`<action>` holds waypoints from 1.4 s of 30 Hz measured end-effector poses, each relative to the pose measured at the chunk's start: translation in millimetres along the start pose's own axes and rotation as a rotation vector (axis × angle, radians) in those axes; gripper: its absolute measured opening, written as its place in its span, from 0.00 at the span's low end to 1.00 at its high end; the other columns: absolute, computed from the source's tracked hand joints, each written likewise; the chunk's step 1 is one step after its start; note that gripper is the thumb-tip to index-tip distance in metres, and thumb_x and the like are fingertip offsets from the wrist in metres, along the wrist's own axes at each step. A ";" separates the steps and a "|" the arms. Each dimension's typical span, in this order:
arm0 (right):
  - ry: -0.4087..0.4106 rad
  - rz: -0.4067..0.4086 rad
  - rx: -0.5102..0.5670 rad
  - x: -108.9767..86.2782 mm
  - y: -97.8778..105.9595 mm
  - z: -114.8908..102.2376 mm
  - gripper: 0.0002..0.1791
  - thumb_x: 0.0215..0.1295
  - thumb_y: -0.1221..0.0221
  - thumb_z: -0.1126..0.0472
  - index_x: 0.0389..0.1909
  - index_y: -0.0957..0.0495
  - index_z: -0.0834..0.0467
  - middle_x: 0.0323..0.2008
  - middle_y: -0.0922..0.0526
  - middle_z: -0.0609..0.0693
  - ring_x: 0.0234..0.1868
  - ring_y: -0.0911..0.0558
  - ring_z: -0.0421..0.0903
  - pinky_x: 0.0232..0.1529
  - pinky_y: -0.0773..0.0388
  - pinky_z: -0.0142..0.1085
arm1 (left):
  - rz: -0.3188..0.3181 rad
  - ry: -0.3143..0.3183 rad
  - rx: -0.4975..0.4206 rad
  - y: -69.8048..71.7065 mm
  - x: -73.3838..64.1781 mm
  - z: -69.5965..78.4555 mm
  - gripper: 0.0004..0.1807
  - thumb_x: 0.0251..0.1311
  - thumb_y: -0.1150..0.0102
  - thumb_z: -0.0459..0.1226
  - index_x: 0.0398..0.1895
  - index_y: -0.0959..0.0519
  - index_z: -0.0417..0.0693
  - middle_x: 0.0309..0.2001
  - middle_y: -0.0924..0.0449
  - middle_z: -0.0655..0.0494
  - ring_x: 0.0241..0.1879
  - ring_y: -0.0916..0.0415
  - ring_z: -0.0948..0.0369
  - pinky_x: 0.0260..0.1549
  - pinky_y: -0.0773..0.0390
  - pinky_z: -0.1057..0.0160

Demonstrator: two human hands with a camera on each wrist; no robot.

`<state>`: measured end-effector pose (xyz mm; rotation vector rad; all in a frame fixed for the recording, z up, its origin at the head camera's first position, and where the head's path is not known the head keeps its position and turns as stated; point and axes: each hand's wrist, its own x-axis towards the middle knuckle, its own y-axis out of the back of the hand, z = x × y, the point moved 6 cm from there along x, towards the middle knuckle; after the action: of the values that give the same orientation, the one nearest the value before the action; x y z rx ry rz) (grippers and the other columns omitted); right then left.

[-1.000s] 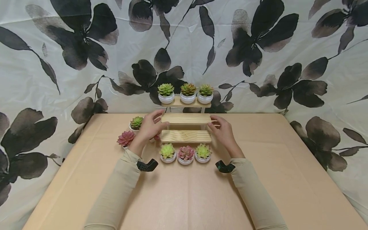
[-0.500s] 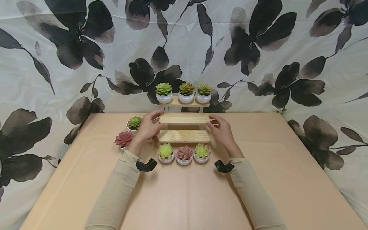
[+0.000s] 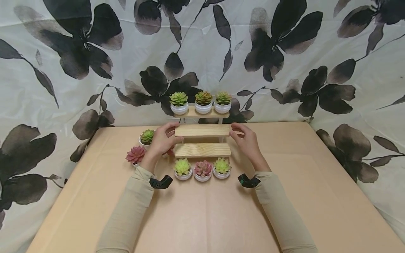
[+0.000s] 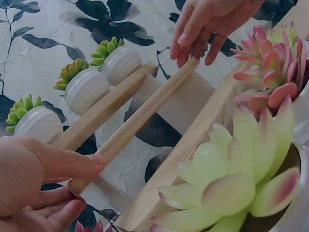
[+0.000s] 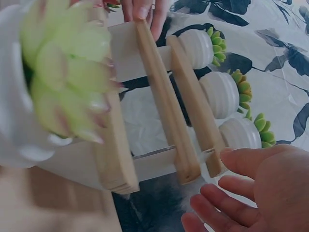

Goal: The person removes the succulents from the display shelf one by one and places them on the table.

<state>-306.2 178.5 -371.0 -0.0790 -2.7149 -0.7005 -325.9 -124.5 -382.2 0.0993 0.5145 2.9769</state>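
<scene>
A tiered stand has three pale wooden shelves on clear supports. My left hand pinches the left end of the middle shelf, thumb on one face and fingers on the other. At the opposite end, my right hand is beside the shelf; in the right wrist view its fingers are spread and apart from the wood. The lower shelf holds nothing. On the top shelf stand three potted succulents: a green one, a brownish-green one and another green one.
In front of the stand are a lime succulent, a pink one and another lime one. Left of it, a green succulent and a red one sit by my left arm. A floral cloth hangs behind the table.
My right hand has drawn slightly away from the shelf's right end, and its fingers have loosened. The left hand keeps its hold. The head view has shifted a little.
</scene>
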 end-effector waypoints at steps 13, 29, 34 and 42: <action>-0.021 0.053 0.043 17.5 4.2 -16.8 0.28 0.64 0.37 0.56 0.63 0.29 0.60 0.59 0.25 0.60 0.60 0.25 0.54 0.62 0.23 0.47 | -0.005 0.006 0.013 2.9 1.3 -2.6 0.34 0.56 0.34 0.32 0.68 0.33 0.42 0.65 0.30 0.40 0.66 0.31 0.50 0.66 0.28 0.55; -0.026 0.077 -0.008 43.6 2.2 -28.6 0.34 0.63 0.36 0.53 0.66 0.34 0.62 0.62 0.26 0.59 0.63 0.27 0.53 0.62 0.23 0.45 | -0.011 0.028 -0.001 2.9 0.7 -1.8 0.35 0.57 0.34 0.33 0.69 0.35 0.43 0.67 0.32 0.42 0.67 0.32 0.51 0.66 0.29 0.57; -0.025 0.075 -0.020 52.0 0.8 -32.0 0.34 0.62 0.36 0.52 0.66 0.33 0.60 0.61 0.26 0.58 0.62 0.26 0.53 0.62 0.23 0.47 | -0.010 0.027 -0.008 2.8 0.0 -1.3 0.34 0.57 0.34 0.33 0.68 0.34 0.43 0.67 0.32 0.42 0.67 0.32 0.51 0.67 0.30 0.56; -0.013 0.069 -0.003 62.5 -0.1 -35.7 0.35 0.60 0.33 0.52 0.66 0.32 0.58 0.61 0.25 0.57 0.61 0.26 0.53 0.61 0.24 0.48 | -0.010 0.024 -0.004 2.7 0.4 -1.6 0.33 0.57 0.34 0.35 0.67 0.32 0.45 0.67 0.31 0.43 0.67 0.32 0.52 0.68 0.30 0.56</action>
<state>-354.2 159.5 -320.8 -0.1774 -2.7091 -0.6868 -326.8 -127.5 -382.8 0.0610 0.5098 2.9724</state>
